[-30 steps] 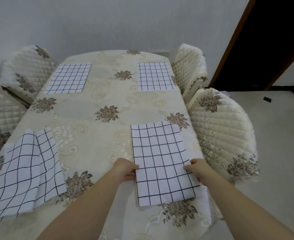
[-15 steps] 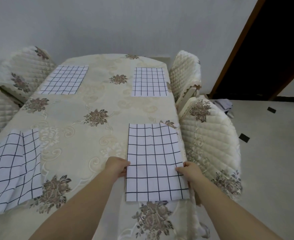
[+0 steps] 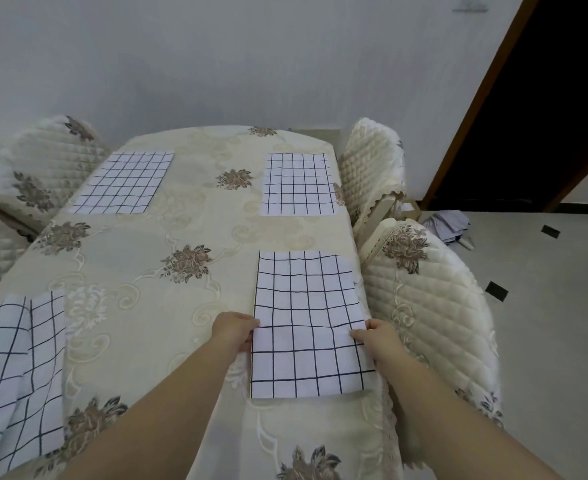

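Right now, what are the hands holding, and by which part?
Both hold the near checked placemat, lying flat on the tablecloth: the left hand grips its left edge, the right hand its right edge, both toward the near end.

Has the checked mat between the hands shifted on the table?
Yes. The checked mat has slid away from the person, widening the gap to the near tablecloth flower.

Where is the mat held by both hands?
Head view: the checked mat lies on the table at its near right edge, beside the nearer quilted chair.
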`<state>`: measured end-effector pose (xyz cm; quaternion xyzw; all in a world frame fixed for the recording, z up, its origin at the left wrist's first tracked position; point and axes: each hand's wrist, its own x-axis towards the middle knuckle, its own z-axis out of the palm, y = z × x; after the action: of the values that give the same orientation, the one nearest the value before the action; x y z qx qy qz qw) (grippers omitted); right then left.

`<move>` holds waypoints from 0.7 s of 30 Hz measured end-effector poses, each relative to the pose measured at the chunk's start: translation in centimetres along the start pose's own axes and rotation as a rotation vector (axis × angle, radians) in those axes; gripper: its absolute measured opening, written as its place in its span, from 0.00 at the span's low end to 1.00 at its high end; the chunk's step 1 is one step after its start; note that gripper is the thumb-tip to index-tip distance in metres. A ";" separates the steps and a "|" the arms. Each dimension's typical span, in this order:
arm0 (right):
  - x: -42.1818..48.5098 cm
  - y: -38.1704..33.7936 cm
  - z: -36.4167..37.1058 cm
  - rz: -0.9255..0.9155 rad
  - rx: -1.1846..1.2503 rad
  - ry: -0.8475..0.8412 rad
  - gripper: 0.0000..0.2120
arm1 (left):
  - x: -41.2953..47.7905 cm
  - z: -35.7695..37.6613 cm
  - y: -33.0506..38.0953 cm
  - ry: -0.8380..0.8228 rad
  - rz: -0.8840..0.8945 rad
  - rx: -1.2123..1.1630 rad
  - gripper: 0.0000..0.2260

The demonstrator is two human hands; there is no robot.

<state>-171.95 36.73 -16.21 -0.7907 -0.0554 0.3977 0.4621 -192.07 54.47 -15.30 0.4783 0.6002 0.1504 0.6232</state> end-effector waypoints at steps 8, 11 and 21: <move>1.3 -0.1 0.2 0.026 -0.031 0.018 0.07 | 0.9 0.0 0.2 -0.044 -0.074 0.011 0.04; 1.0 0.9 0.4 0.057 -0.014 0.049 0.10 | 0.8 -0.2 -0.3 -0.065 -0.116 -0.015 0.04; -0.6 2.4 0.0 0.102 -0.040 0.070 0.09 | -0.9 -1.1 -1.5 -0.095 -0.183 0.020 0.03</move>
<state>-173.02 35.05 -17.67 -0.8150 -0.0066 0.3916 0.4271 -193.85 53.54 -15.71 0.4345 0.6126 0.0640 0.6572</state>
